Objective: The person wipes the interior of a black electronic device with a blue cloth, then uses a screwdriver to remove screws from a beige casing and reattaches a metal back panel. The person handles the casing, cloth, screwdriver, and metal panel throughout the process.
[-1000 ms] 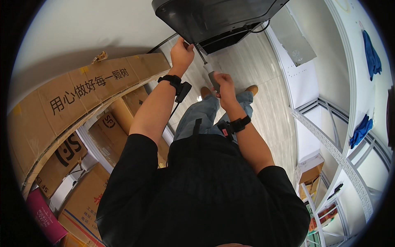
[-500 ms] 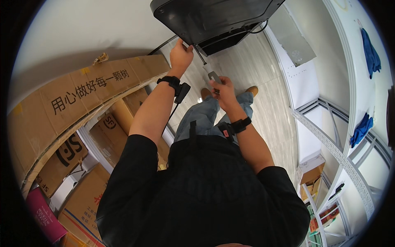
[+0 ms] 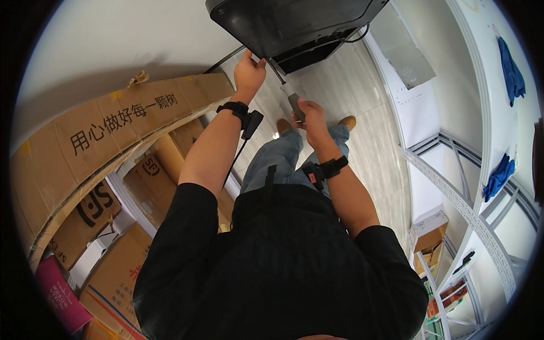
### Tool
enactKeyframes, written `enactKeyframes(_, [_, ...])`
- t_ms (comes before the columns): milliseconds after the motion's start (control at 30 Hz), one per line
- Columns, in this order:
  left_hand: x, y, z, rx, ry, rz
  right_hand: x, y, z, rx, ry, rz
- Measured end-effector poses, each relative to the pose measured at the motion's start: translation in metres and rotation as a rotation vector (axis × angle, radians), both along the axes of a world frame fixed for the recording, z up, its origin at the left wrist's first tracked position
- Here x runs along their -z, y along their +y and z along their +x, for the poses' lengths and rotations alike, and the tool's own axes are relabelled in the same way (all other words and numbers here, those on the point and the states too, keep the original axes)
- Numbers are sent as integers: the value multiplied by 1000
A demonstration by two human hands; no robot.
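A large black appliance casing (image 3: 294, 28) with a dark underside and a cable fills the top of the view. My left hand (image 3: 248, 78) reaches its lower left corner, fingers bent in against the edge; what they grip is hidden. Close by that hand, a thin dark shaft (image 3: 276, 71) slopes down from the corner. In line with its lower end is a grey-handled screwdriver (image 3: 296, 107), my right hand (image 3: 311, 120) closed around the handle. Whether the shaft belongs to the screwdriver, I cannot tell.
Cardboard boxes (image 3: 116, 122) fill shelving on my left, with a pink box (image 3: 59, 292) lower down. A white metal frame (image 3: 464, 195) curves along the right, where blue gloves (image 3: 498, 178) hang. Pale plank flooring (image 3: 362, 85) lies beneath my feet.
My right hand and the screwdriver have shifted slightly, the wrist turning so more of the back of the hand shows. The left hand stays at the casing's corner.
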State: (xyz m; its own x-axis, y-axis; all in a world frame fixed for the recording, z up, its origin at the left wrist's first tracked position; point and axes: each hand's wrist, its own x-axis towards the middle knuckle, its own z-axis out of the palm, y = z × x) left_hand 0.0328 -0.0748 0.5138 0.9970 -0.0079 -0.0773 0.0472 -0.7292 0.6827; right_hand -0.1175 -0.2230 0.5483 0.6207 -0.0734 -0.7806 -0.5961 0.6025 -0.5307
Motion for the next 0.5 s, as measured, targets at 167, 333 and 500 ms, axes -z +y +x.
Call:
enactKeyframes(167, [-3, -2, -2, 5, -28, 24, 1, -1, 2, -87, 0, -111])
enactKeyframes(333, [-2, -1, -2, 25, -42, 35, 2, -4, 3, -107, -52, 17])
enactKeyframes(500, [-5, -3, -3, 17, -32, 45, -7, -4, 7, -116, -34, -84])
